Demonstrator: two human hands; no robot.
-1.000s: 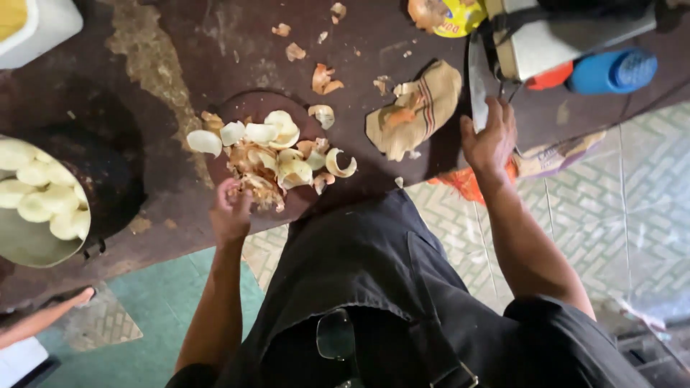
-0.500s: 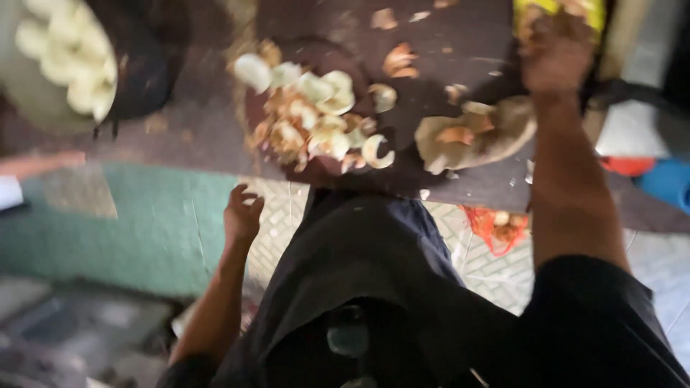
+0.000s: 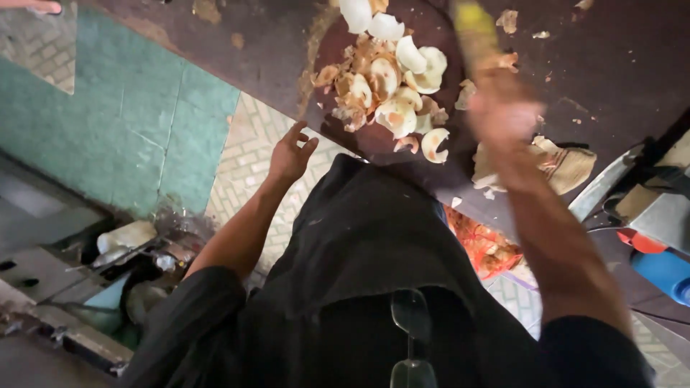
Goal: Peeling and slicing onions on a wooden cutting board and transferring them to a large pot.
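My left hand (image 3: 291, 152) hangs open with fingers spread, just below the near edge of the dark table (image 3: 259, 50), close to the round dark board (image 3: 374, 140). A heap of pale curved pieces and brown peelings (image 3: 392, 82) lies on the board. My right hand (image 3: 503, 122) is blurred over the board's right side. It is closed on a yellow object (image 3: 474, 32) that sticks up from it. A crumpled brown cloth (image 3: 568, 167) lies on the table right beside that hand.
A metal machine with blue (image 3: 665, 273) and red (image 3: 640, 241) parts stands at the right. An orange mesh bag (image 3: 483, 248) sits under the table. A floor drain with rubbish (image 3: 129, 241) lies lower left. Another person's fingertips (image 3: 32, 6) show top left.
My right hand came back from the far right edge with a yellow object and now moves over the board. My left hand stayed low by the table's edge. The view swung.
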